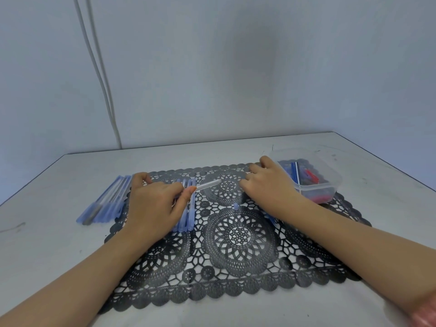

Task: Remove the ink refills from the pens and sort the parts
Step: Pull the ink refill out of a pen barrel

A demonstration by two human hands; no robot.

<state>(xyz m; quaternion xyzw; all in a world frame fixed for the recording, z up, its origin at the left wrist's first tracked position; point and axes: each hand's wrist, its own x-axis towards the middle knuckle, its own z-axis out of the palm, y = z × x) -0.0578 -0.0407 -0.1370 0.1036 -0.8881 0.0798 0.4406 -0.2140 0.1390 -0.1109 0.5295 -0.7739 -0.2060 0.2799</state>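
A clear pen barrel (208, 184) is pinched at its near end between the thumb and curled fingers of the left hand (153, 204), its free end pointing to 2 o'clock over the black lace placemat (238, 234). A small blue cap (236, 206) lies on the mat just right of it. The right hand (269, 182) rests knuckles-up at 1 o'clock, fingers curled; whether it holds anything I cannot tell. A row of blue pens (188, 215) lies under the left hand; another pen row (106, 204) sits at 9 o'clock on the white table (47, 244). A clear plastic container (338, 179) of red and blue parts stands at 2 o'clock.
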